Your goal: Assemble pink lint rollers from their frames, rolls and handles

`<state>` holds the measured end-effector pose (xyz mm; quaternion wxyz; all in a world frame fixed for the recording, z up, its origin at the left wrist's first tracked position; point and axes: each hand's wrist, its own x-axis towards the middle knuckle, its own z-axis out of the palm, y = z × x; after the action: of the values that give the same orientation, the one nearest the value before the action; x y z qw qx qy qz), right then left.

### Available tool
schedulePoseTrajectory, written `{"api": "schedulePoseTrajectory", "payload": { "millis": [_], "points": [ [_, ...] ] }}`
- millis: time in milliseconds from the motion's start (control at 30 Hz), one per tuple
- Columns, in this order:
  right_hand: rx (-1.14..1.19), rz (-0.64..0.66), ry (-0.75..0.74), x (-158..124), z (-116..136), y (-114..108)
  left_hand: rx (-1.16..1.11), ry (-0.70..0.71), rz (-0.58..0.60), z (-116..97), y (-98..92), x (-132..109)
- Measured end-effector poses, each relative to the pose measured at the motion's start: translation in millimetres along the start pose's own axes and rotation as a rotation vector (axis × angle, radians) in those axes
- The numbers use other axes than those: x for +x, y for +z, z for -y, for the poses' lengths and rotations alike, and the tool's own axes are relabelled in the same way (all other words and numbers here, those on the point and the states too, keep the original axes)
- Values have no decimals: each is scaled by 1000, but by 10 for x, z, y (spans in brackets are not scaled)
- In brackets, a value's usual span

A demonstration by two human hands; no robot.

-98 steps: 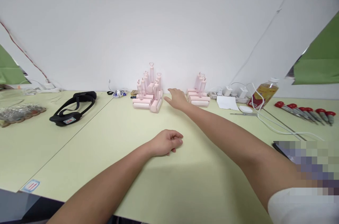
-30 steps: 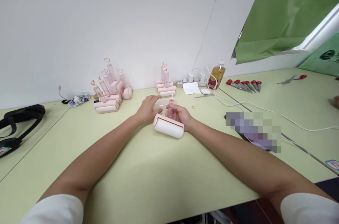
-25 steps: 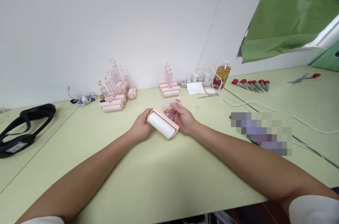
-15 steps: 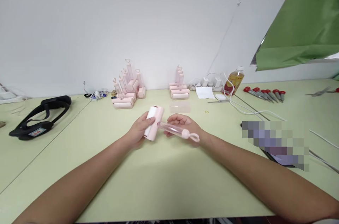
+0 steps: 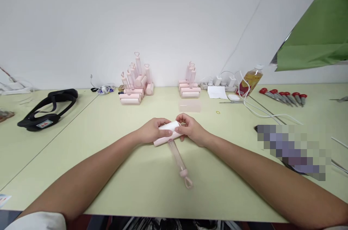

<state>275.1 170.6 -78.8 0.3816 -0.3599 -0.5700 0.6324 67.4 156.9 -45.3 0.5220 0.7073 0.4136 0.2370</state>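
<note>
One pink lint roller [image 5: 176, 154], handle toward the counter's [image 5: 130, 183] front edge, head gripped by left hand [image 5: 151, 131] and right hand [image 5: 194, 131]. Progress, as judged: clear cover [image 5: 190, 106] off, lying nearer the back edge; white roll [image 5: 169, 126] exposed. Roll's right end hidden by fingers; pixelated item [image 5: 288, 150] toward the right side unidentifiable

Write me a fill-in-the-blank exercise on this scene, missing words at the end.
1. The left hand and right hand hold a roller whose roll is ____.
2. The tools have ____ ends.
3. The headset on the left is mostly ____.
4. The bottle is to the ____ of the paper.

Missing words: white; red; black; right.
</note>
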Motion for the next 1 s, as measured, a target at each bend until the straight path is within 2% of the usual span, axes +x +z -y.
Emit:
{"api": "schedulePoseTrajectory", "payload": {
  "millis": [100, 200, 400, 633, 833, 1000],
  "points": [
    [16, -61, -7, 26, -5, 1, 30, 19, -114, 63, -15, 33],
    [35, -38, 13, 55, 13, -26, 50, 47, -190, 104, -19, 58],
    [132, 22, 107, 104, 75, -92, 65, 78, -210, 119, 0, 97],
    [199, 43, 128, 115, 71, -85, 41, 129, -211, 188, -13, 145],
    [159, -99, 39, 117, 29, -6, -93, 41, -274, 191, 10, 191],
    [76, -172, -19, 117, 14, 11, -112, 75, -362, 174, 28, 184]
  ]
}}
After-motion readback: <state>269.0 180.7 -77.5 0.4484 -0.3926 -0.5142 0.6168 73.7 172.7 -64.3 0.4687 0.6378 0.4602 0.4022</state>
